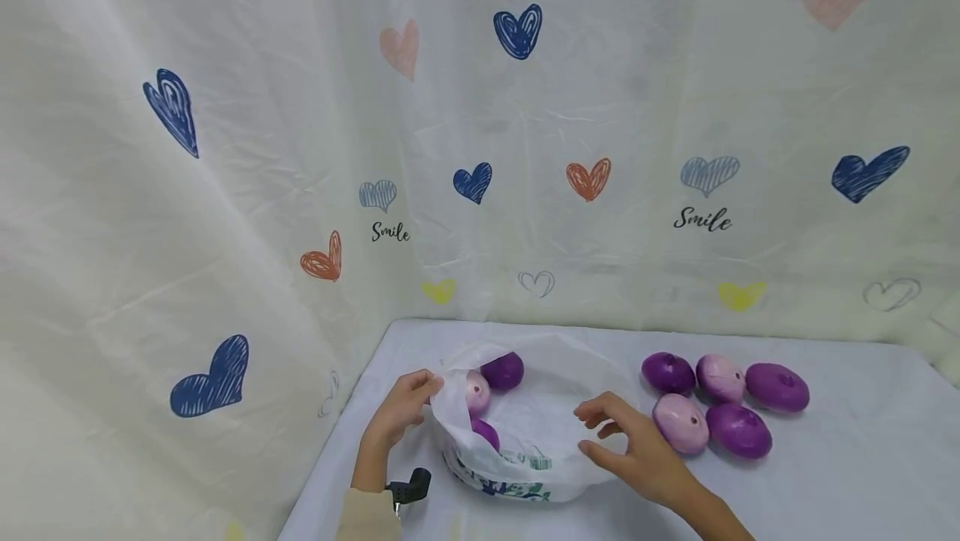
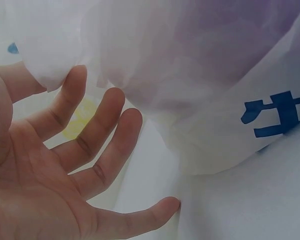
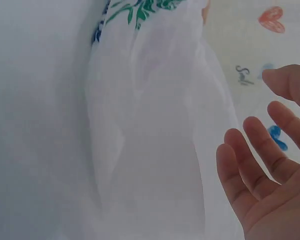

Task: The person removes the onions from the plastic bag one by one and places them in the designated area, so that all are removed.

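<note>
A white plastic bag [image 1: 525,474] with blue and green print lies with its mouth spread wide. Inside, at its left side, are two purple onion-like items [image 1: 503,371] and a pink one [image 1: 477,393]. My left hand [image 1: 405,408] pinches the bag's left rim between thumb and index finger; in the left wrist view the other fingers of that hand [image 2: 65,150] are spread below the plastic. At the bag's right side my right hand [image 1: 637,449] is held with relaxed fingers and nothing in it. The right wrist view shows that hand [image 3: 270,160] beside the bag [image 3: 155,150].
Several purple and pink onion-like items [image 1: 738,431] are grouped on the white-covered table [image 1: 847,474], right of the bag. A black object [image 1: 411,487] is by the left forearm. A white curtain [image 1: 465,107] with printed hearts hangs behind and at the left.
</note>
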A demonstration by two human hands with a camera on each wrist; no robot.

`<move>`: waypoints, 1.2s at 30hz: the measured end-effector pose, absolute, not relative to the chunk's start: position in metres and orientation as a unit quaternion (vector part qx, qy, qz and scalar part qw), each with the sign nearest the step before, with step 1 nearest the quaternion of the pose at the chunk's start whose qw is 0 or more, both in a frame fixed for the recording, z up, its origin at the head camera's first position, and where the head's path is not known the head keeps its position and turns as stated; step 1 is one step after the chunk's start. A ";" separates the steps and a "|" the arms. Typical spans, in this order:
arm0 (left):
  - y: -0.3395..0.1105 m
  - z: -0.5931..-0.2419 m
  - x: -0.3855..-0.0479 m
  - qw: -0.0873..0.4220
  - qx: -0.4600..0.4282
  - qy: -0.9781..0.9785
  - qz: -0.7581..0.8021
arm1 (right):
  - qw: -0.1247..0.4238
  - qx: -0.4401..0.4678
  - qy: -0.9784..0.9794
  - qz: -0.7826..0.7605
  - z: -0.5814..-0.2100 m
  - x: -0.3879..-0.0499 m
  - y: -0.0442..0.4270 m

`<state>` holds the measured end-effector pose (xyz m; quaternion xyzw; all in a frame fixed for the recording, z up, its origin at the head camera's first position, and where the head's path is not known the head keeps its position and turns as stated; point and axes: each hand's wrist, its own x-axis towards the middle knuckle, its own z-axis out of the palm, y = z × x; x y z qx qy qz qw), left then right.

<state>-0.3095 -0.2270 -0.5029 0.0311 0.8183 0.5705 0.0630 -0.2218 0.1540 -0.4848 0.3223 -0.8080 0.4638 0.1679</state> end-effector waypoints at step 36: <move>-0.225 -0.503 -0.310 0.061 0.024 0.817 0.572 | -0.098 0.278 -0.805 0.515 -0.521 -0.272 0.044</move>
